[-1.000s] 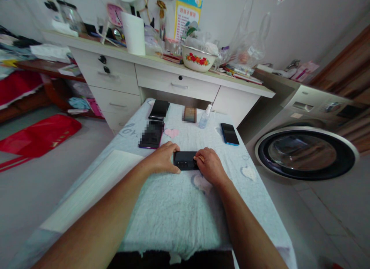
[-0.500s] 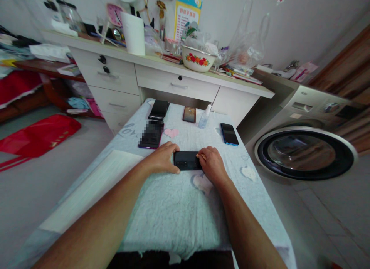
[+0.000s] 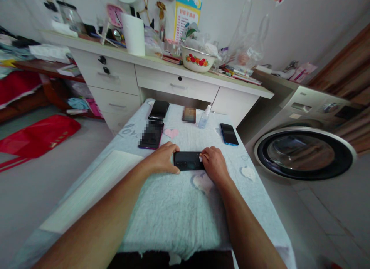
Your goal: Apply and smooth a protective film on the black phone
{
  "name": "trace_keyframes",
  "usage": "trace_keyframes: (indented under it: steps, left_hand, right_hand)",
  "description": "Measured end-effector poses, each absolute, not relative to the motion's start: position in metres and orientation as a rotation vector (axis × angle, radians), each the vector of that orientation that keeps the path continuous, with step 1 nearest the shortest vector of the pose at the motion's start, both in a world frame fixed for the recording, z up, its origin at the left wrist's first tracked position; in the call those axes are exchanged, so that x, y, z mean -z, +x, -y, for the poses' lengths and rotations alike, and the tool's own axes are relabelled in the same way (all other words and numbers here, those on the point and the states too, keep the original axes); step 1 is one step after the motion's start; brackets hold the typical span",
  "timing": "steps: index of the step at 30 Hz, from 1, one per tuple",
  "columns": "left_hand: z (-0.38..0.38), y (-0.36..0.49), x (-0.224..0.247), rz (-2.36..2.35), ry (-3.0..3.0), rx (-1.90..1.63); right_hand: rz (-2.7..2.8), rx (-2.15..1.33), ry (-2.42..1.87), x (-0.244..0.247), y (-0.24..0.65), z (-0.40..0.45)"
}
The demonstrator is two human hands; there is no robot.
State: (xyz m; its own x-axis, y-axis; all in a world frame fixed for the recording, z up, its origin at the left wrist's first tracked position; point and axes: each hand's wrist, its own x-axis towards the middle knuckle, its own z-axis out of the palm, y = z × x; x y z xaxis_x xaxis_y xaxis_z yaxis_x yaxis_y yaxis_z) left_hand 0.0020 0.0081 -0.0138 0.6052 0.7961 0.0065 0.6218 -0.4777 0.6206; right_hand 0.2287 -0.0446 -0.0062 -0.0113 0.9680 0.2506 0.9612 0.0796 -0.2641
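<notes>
A dark mobile phone [image 3: 190, 161] lies crosswise on the cloth-covered table, back side up, its camera block toward the left. My left hand [image 3: 166, 158] grips the phone's left end between thumb and fingers. Closed at the phone's right end, my right hand [image 3: 214, 163] pinches a small pale piece [image 3: 201, 157] against the back; what it is made of is too small to tell. The fingers hide the phone's far right end. Beyond the hands stands a clear spray bottle [image 3: 204, 118] with a white cap.
Other phones lie around: a black one [image 3: 158, 110], a partly blurred one [image 3: 154, 136], a small brownish one [image 3: 189, 115] and a blue-edged one [image 3: 229, 134]. A pale strip [image 3: 92, 190] runs along the table's left. A white desk [image 3: 173, 78] stands behind, a washing machine [image 3: 305, 107] to the right.
My right hand has slid slightly to the right along the phone, and more of the pale piece shows. My left hand and the phone have stayed in place.
</notes>
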Motion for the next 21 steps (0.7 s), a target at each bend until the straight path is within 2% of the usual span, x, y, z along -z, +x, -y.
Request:
trace_keyframes:
  steps: [21]
  left_hand:
    - [-0.006, 0.003, 0.014, -1.133, 2.241, -0.391]
  right_hand:
    - [2.224, -0.237, -1.606, 0.002, 0.216, 0.053]
